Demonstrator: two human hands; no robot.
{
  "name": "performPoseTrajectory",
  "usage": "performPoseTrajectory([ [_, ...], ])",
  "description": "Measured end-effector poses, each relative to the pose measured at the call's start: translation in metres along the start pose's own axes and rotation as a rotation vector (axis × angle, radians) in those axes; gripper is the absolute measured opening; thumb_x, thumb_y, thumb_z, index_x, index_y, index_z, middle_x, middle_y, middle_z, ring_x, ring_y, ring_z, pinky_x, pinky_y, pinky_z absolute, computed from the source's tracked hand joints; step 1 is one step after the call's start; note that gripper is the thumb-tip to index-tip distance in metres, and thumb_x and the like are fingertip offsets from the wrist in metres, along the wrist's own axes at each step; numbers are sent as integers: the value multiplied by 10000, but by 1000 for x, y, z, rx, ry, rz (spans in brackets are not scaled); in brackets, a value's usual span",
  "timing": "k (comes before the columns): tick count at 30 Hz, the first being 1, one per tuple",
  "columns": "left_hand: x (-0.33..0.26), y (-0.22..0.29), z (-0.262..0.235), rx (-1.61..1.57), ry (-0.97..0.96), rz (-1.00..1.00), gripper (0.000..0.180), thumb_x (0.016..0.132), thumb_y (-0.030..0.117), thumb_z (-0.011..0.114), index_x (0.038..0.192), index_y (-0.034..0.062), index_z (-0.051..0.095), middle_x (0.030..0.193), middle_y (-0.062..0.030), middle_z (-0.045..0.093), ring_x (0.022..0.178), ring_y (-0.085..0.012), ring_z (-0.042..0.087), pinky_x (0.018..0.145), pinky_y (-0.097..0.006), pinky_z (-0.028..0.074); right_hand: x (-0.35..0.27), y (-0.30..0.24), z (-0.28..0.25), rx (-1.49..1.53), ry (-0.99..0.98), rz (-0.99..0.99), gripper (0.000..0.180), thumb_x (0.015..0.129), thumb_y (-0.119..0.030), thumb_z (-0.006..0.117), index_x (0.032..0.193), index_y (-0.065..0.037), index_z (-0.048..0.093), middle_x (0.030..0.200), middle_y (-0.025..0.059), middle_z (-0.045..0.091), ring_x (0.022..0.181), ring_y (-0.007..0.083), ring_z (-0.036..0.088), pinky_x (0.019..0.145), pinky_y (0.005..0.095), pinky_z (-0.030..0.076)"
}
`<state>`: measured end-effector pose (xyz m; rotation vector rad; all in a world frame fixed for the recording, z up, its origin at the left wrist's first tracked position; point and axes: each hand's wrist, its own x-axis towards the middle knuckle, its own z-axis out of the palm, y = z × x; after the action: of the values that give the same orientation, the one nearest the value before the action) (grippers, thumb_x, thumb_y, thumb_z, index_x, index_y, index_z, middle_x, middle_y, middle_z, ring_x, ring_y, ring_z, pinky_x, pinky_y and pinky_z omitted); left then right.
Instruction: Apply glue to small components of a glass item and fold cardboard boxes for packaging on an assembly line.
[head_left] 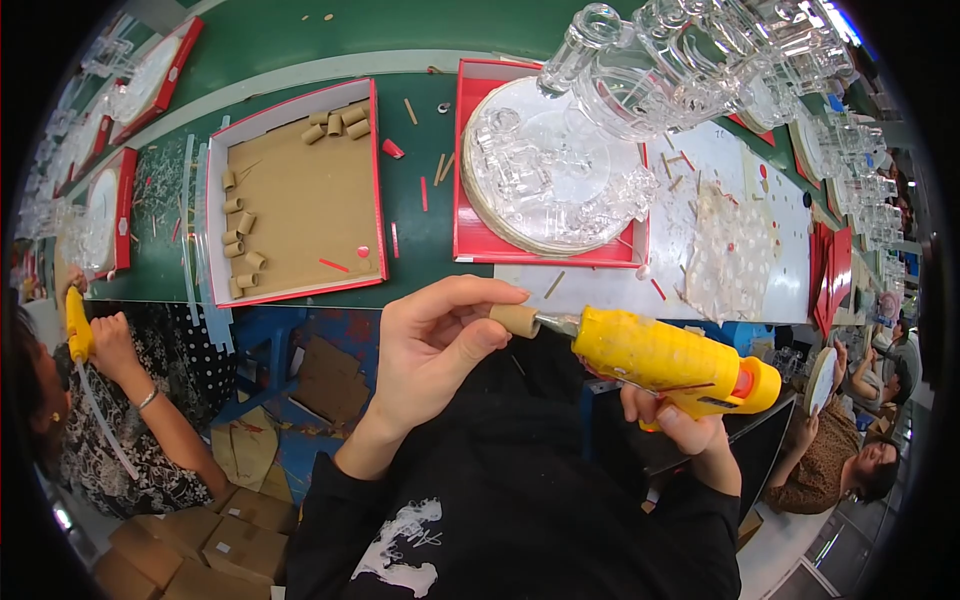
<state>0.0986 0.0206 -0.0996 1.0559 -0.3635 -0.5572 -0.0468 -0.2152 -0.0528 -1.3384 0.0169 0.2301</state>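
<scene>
Between thumb and fingers, my left hand [430, 335] pinches a short brown cardboard tube [514, 320]. My right hand [675, 415] is wrapped round the handle of a yellow glue gun [660, 358]. The gun's metal nozzle points left and meets the open end of the tube. Ahead and to the left lies a shallow red-rimmed box [300, 200] with several more cardboard tubes along its left and far sides. A red box [468, 160] farther right bears a round white board [590, 150] with clear plastic pieces on it.
Tall clear plastic parts [640, 75] stand at the far right. Red and tan strips lie scattered on the green table [415, 225]. A stained sheet [730, 250] covers part of the white surface. A co-worker at left holds another yellow glue gun [77, 325]; other people sit at right.
</scene>
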Motion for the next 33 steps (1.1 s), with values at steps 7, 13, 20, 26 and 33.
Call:
performPoseTrajectory([
  [7, 0, 3, 2, 44, 38, -29, 380, 866, 258, 708, 1074, -47, 620, 922, -100, 655, 777, -122, 626, 684, -214, 500, 3, 8, -18, -51, -165, -106, 787, 813, -157, 581, 1482, -137, 167, 955, 100, 564, 584, 128, 496, 621, 340, 474],
  [13, -1, 2, 1, 36, 31, -18, 339, 860, 184, 717, 1084, -49, 614, 940, -112, 658, 787, -129, 631, 690, -219, 506, 3, 7, -18, -53, -170, -89, 771, 823, -167, 580, 1479, -132, 177, 966, 102, 568, 581, 128, 495, 621, 343, 473],
  [20, -1, 2, 2, 24, 42, -4, 329, 849, 141, 723, 1093, -48, 610, 946, -122, 659, 800, -131, 631, 703, -222, 510, 3, 9, -19, -40, -189, -124, 755, 819, -167, 583, 1470, -125, 204, 1041, 115, 565, 576, 125, 490, 616, 346, 470],
  [26, 0, 4, 4, 7, 38, 1, 289, 845, 81, 712, 1085, -47, 613, 984, -137, 666, 814, -130, 631, 718, -226, 514, -4, 11, -18, -44, -112, -97, 790, 809, -154, 576, 1479, -129, 158, 1139, 144, 555, 574, 129, 501, 598, 346, 476],
  [33, 2, 5, 7, 17, 27, -11, 260, 852, 62, 695, 1075, -40, 609, 1004, -153, 670, 822, -127, 630, 722, -226, 516, -9, 11, -19, -30, -88, -70, 797, 808, -150, 569, 1482, -134, 144, 1084, 132, 561, 572, 130, 502, 595, 342, 479],
])
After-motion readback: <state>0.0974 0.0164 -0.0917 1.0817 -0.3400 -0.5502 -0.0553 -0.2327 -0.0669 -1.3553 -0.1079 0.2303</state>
